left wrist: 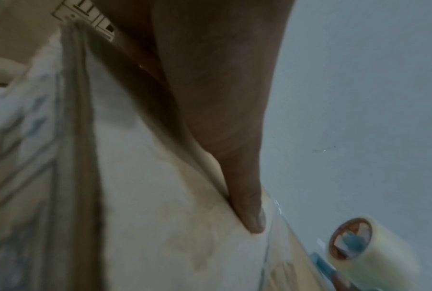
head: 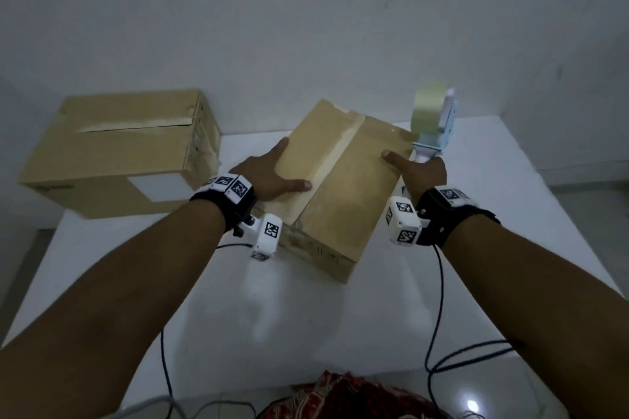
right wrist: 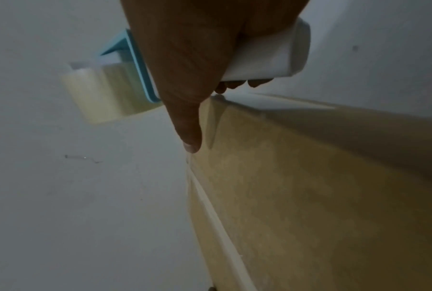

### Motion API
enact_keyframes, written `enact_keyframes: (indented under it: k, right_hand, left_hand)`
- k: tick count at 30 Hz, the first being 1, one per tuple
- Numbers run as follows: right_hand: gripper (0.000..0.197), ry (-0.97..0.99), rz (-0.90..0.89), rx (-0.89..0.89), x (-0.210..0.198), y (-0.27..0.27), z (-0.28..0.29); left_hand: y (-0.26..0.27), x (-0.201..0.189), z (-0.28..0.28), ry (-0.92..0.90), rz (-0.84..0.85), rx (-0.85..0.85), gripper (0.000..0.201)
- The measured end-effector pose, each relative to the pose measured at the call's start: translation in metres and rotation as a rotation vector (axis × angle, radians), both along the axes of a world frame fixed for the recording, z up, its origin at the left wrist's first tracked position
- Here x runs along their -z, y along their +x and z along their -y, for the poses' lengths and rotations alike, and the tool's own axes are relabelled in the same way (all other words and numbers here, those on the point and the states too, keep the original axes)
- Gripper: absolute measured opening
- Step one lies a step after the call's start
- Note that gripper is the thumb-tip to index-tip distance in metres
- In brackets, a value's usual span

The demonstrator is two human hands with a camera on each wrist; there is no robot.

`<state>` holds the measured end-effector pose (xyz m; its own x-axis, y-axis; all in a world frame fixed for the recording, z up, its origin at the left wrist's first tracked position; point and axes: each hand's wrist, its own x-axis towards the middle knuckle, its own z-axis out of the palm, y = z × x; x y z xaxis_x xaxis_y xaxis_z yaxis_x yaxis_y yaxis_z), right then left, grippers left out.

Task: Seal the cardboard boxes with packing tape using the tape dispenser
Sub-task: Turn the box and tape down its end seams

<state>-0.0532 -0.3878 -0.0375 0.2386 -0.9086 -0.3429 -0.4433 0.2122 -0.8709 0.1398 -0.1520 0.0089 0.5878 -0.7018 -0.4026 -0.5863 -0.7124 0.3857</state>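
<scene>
A taped cardboard box [head: 343, 180] lies tilted on the white table [head: 306, 316]; a clear tape strip runs along its top seam. My left hand [head: 269, 173] lies on the box's left half, fingers over the left edge, thumb [left wrist: 247, 206] along the top by the seam. My right hand [head: 423, 170] grips the white handle [right wrist: 267, 59] of a blue tape dispenser [head: 439, 126] at the box's right edge, its thumb [right wrist: 190, 133] stretched onto the box top. The clear tape roll [left wrist: 369, 244] stands up beyond the box.
A second, larger cardboard box [head: 126, 150] with a tape strip over its top seam sits at the table's far left. A white wall rises behind. Cables [head: 439, 316] trail from both wrist cameras toward me. Patterned red cloth [head: 347, 398] lies at the near edge.
</scene>
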Motion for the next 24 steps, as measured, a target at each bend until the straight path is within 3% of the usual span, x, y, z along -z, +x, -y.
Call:
enact_keyframes:
  k: [3, 7, 10, 14, 19, 24]
  right_hand:
    - [0.117, -0.025, -0.064, 0.031, 0.008, -0.017, 0.003]
    - [0.083, -0.118, -0.056, 0.073, 0.018, -0.034, 0.019]
    - [0.082, -0.145, -0.033, 0.097, 0.013, -0.036, 0.017]
    - [0.064, -0.105, 0.062, 0.183, 0.004, -0.031, 0.014]
    - [0.058, 0.007, 0.112, 0.312, -0.003, -0.025, 0.03]
    - [0.068, 0.077, 0.054, 0.36, 0.0, -0.041, 0.043]
  left_hand:
    - [0.0, -0.001, 0.006, 0.007, 0.005, 0.004, 0.129]
    - [-0.005, 0.002, 0.006, -0.01, -0.057, 0.034, 0.127]
    - [-0.006, 0.005, -0.01, -0.01, -0.204, 0.149, 0.124]
    - [-0.01, 0.016, -0.032, -0.073, -0.22, 0.201, 0.124]
    - [-0.009, 0.017, -0.035, -0.063, -0.19, 0.201, 0.125]
    - [-0.011, 0.018, -0.033, -0.071, -0.168, 0.171, 0.12]
